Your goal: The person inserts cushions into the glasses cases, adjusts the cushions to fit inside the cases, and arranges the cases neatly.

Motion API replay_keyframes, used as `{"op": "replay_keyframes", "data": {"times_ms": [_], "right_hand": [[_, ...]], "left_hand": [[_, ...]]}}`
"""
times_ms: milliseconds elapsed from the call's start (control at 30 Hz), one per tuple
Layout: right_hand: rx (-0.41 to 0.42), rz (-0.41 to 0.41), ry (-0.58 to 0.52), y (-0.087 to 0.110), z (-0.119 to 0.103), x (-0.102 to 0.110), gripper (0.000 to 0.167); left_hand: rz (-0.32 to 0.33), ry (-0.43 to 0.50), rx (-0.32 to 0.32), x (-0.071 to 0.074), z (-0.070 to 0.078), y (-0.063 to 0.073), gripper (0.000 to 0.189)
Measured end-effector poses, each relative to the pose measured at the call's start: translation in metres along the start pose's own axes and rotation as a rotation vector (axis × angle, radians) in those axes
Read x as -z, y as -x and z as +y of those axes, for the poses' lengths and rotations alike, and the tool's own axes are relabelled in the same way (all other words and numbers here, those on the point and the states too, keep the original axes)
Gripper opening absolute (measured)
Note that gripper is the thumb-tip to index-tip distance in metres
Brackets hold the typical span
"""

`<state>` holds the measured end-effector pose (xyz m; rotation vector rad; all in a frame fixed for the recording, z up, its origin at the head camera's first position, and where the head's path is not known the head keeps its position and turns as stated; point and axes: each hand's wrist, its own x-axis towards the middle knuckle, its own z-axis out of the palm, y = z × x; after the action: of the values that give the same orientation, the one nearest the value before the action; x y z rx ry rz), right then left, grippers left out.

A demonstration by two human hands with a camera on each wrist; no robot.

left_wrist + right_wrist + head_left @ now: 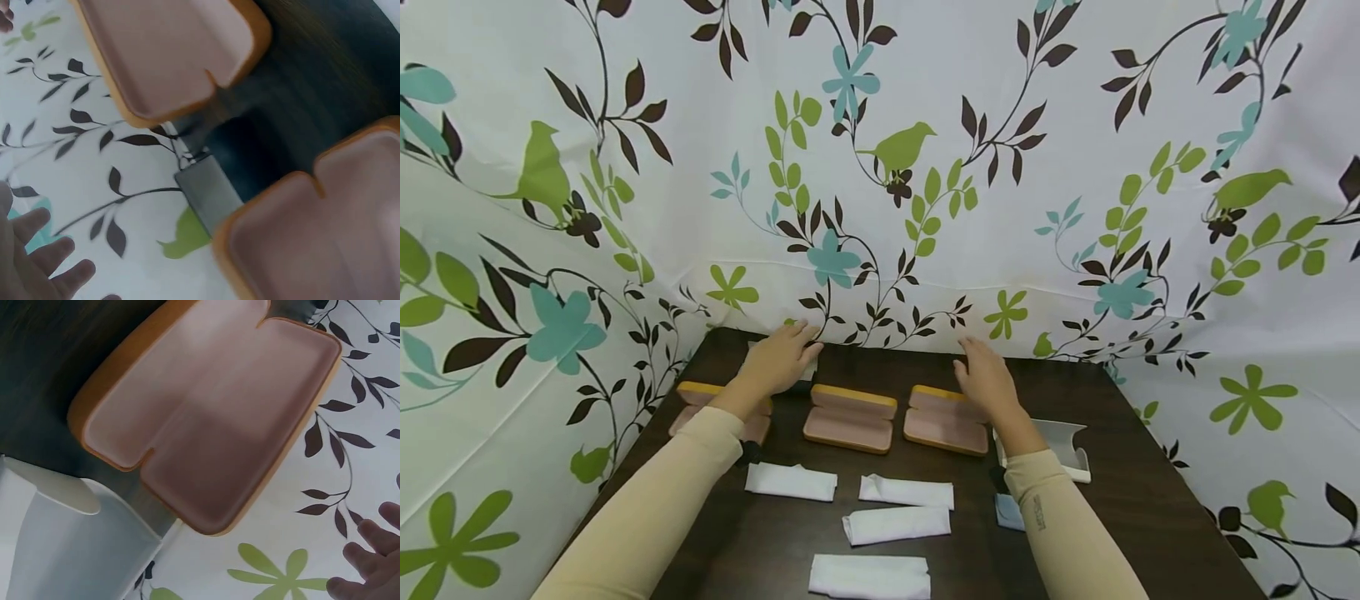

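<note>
Three glasses cases with pink lining and orange edges stand opened in a row on the table: the left case [758, 427], the middle case [850, 427] and the right case [945, 429]. My left hand [777, 360] hovers behind the left and middle cases, fingers extended and holding nothing. Its forearm hides part of the left case. Over the back of the right case reaches my right hand [988, 377], also bare, with its fingers spread in the right wrist view. Just right of that forearm lies a white opened case [1063, 442] with a grey inside.
In front of the cases lie several folded white cloths [793, 482]. A small blue cloth [1009, 512] shows beside the right forearm. Partly behind the left hand sits a grey flat object [209, 190] at the table's back. A patterned curtain [880, 183] hangs along the back edge.
</note>
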<state>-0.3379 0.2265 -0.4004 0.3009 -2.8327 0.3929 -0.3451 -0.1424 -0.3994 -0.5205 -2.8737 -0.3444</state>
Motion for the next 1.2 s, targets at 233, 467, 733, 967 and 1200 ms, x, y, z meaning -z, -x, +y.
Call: {"op": "replay_keyframes", "data": {"times_ms": [233, 467, 733, 967, 1200], "right_hand": [[-0.018, -0.076, -0.012, 0.001, 0.01, -0.002, 0.055], [-0.035, -0.084, -0.029, 0.005, 0.012, -0.003, 0.054], [-0.051, -0.083, 0.003, 0.017, 0.002, 0.005, 0.041], [-0.045, -0.088, 0.005, 0.027, 0.002, 0.007, 0.028], [-0.03, -0.138, -0.001, 0.037, 0.004, 0.003, 0.011]], "left_hand": [[-0.048, -0.028, 0.01, -0.006, -0.009, 0.001, 0.06], [-0.039, 0.042, 0.009, -0.004, 0.002, 0.002, 0.062], [0.029, 0.031, -0.015, -0.003, 0.013, 0.004, 0.047], [0.072, 0.041, -0.064, -0.005, 0.018, 0.006, 0.032], [0.041, 0.065, -0.116, -0.007, 0.031, 0.012, 0.027]]}}
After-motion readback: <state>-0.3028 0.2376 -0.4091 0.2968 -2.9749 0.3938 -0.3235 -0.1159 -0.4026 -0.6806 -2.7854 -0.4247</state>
